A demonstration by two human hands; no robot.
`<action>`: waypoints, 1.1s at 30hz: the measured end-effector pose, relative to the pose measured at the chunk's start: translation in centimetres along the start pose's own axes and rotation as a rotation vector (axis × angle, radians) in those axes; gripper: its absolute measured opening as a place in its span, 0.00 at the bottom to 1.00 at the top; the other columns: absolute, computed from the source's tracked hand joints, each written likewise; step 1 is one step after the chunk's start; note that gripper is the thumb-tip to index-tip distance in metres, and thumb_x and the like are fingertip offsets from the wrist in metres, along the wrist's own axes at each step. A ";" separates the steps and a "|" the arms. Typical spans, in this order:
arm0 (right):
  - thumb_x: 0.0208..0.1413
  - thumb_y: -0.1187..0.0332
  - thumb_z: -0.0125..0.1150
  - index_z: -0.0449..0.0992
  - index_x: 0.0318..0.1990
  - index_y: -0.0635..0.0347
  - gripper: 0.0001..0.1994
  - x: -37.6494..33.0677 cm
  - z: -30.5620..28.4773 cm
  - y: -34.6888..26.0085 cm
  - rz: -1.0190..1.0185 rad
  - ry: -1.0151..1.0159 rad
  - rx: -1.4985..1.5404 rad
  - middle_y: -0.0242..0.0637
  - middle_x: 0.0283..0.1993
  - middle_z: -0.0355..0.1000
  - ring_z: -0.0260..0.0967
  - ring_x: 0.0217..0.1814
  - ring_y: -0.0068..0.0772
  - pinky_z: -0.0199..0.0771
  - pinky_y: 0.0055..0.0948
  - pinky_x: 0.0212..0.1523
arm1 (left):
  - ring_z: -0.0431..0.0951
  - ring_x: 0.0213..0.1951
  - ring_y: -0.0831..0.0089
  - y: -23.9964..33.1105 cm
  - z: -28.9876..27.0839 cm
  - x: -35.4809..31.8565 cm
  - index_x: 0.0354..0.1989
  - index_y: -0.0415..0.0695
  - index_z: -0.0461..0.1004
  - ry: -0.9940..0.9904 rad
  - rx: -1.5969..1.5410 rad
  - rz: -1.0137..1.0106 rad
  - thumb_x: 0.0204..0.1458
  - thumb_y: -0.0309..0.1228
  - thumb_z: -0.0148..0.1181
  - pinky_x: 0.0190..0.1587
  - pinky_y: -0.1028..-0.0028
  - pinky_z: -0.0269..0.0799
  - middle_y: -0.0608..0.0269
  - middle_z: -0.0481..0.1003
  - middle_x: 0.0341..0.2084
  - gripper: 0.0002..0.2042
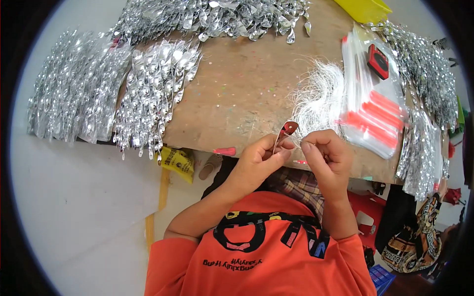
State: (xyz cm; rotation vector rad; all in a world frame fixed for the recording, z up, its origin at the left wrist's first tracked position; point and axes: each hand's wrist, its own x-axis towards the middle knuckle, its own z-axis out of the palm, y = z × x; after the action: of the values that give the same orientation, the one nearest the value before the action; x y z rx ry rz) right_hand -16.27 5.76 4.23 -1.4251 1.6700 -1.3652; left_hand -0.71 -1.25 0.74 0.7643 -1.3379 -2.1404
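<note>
Orange shirt (261, 246) lowest in view; above it, left hand (256, 165) pinches a shiny spiral strip (285, 134) at the table (237, 93) edge, while right hand (326, 158) pinches fine clear thread (318, 96). Risk: thread may snag the loose bundle, or the strip may slip.

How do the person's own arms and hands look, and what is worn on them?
Both forearms are bare. The left hand and right hand wear no gloves; I see no rings or watch. Short orange sleeves of a T-shirt cover the upper arms; the shirt carries large dark lettering.
</note>
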 end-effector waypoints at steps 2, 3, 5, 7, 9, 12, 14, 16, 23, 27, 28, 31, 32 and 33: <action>0.51 0.79 0.53 0.70 0.31 0.63 0.02 0.1 0.2 0.4 0.014 0.000 0.019 0.20 0.21 0.61 0.50 0.21 0.07 0.47 0.12 0.21 | 0.69 0.36 0.86 0.1 0.1 -0.1 0.42 0.37 0.69 -0.005 0.006 0.016 0.54 0.28 0.51 0.40 0.83 0.65 0.70 0.70 0.32 0.10; 0.51 0.79 0.53 0.70 0.31 0.63 0.02 0.2 0.3 0.7 0.015 -0.001 0.019 0.20 0.21 0.61 0.50 0.21 0.07 0.47 0.12 0.21 | 0.69 0.36 0.86 0.2 0.1 -0.1 0.42 0.37 0.69 -0.005 0.003 0.004 0.54 0.28 0.51 0.40 0.83 0.65 0.70 0.70 0.32 0.10; 0.52 0.79 0.53 0.69 0.31 0.63 0.01 0.2 0.5 1.1 0.039 0.051 0.106 0.20 0.22 0.61 0.51 0.21 0.07 0.47 0.12 0.21 | 0.69 0.36 0.86 0.4 0.0 -0.2 0.43 0.37 0.69 -0.005 -0.001 -0.008 0.54 0.28 0.51 0.40 0.83 0.65 0.70 0.70 0.33 0.10; 0.52 0.79 0.53 0.69 0.31 0.63 0.01 0.3 0.5 0.8 0.062 0.062 0.133 0.20 0.22 0.61 0.51 0.21 0.07 0.47 0.12 0.21 | 0.69 0.36 0.86 0.5 0.0 -0.2 0.43 0.36 0.68 -0.006 0.014 -0.017 0.54 0.29 0.51 0.40 0.83 0.65 0.70 0.70 0.33 0.11; 0.52 0.79 0.53 0.69 0.31 0.63 0.01 0.3 0.5 0.7 0.084 0.073 0.162 0.20 0.22 0.62 0.51 0.21 0.07 0.47 0.12 0.21 | 0.69 0.36 0.86 0.4 0.0 -0.2 0.43 0.36 0.68 0.000 0.025 -0.011 0.54 0.29 0.51 0.40 0.83 0.65 0.70 0.70 0.33 0.12; 0.52 0.79 0.53 0.69 0.31 0.63 0.02 0.4 0.5 0.7 0.094 0.082 0.178 0.21 0.22 0.62 0.52 0.22 0.07 0.48 0.12 0.22 | 0.68 0.36 0.86 0.3 0.1 -0.2 0.44 0.35 0.68 0.005 0.040 -0.010 0.54 0.30 0.52 0.41 0.82 0.66 0.70 0.70 0.33 0.12; 0.52 0.79 0.53 0.69 0.31 0.63 0.02 0.3 0.5 0.7 0.104 0.085 0.185 0.21 0.23 0.62 0.52 0.22 0.07 0.48 0.11 0.22 | 0.68 0.36 0.86 0.2 0.0 -0.1 0.44 0.35 0.68 0.004 0.044 -0.014 0.54 0.30 0.52 0.41 0.82 0.66 0.70 0.70 0.33 0.13; 0.52 0.79 0.53 0.69 0.31 0.63 0.01 0.3 0.4 0.5 0.105 0.083 0.187 0.21 0.23 0.62 0.52 0.22 0.07 0.48 0.11 0.22 | 0.66 0.36 0.85 -0.1 -0.1 -0.1 0.49 0.40 0.67 -0.006 0.042 0.005 0.53 0.33 0.54 0.39 0.82 0.62 0.72 0.69 0.39 0.16; 0.52 0.78 0.54 0.69 0.31 0.63 0.01 0.2 0.2 1.0 0.025 0.052 0.088 0.21 0.23 0.62 0.52 0.22 0.06 0.48 0.11 0.22 | 0.68 0.35 0.85 -0.3 0.3 0.0 0.46 0.36 0.67 0.001 0.067 0.062 0.53 0.26 0.53 0.39 0.83 0.66 0.69 0.70 0.32 0.13; 0.52 0.77 0.54 0.69 0.32 0.63 0.01 0.7 0.2 1.5 -0.045 0.015 -0.090 0.21 0.23 0.63 0.52 0.22 0.06 0.49 0.11 0.22 | 0.69 0.33 0.85 -0.5 0.2 -0.1 0.47 0.35 0.67 -0.019 0.151 0.105 0.51 0.24 0.56 0.36 0.82 0.67 0.69 0.70 0.31 0.15; 0.52 0.77 0.55 0.69 0.32 0.63 0.02 0.7 0.3 1.6 -0.010 0.037 -0.027 0.21 0.23 0.63 0.53 0.22 0.06 0.49 0.11 0.22 | 0.69 0.33 0.84 -0.5 0.2 -0.2 0.48 0.35 0.67 -0.026 0.177 0.099 0.50 0.24 0.57 0.36 0.82 0.67 0.68 0.70 0.31 0.15; 0.53 0.76 0.56 0.69 0.34 0.63 0.03 0.9 0.5 1.9 0.056 0.036 0.153 0.21 0.23 0.64 0.53 0.22 0.06 0.49 0.11 0.21 | 0.70 0.35 0.83 -0.5 0.1 -0.1 0.49 0.36 0.67 -0.027 0.183 0.097 0.50 0.24 0.58 0.38 0.81 0.67 0.66 0.70 0.34 0.17; 0.53 0.75 0.56 0.69 0.34 0.63 0.03 0.9 0.5 1.8 0.086 0.025 0.260 0.21 0.23 0.64 0.53 0.21 0.06 0.49 0.11 0.21 | 0.70 0.35 0.83 -0.4 0.0 -0.1 0.49 0.36 0.67 -0.031 0.180 0.100 0.50 0.24 0.58 0.38 0.81 0.67 0.66 0.70 0.34 0.17; 0.53 0.75 0.56 0.69 0.34 0.63 0.03 0.9 0.4 1.5 0.085 0.026 0.255 0.21 0.23 0.64 0.53 0.21 0.06 0.49 0.11 0.21 | 0.68 0.33 0.85 -0.2 -0.2 -0.2 0.51 0.37 0.66 -0.068 0.188 0.080 0.50 0.24 0.57 0.37 0.83 0.65 0.69 0.69 0.32 0.19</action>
State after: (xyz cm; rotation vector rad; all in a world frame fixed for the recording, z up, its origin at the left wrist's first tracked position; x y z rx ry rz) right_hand -16.72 4.62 2.88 -1.1836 1.4925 -1.4936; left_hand -0.42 -1.14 0.52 0.7021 -1.5959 -2.0147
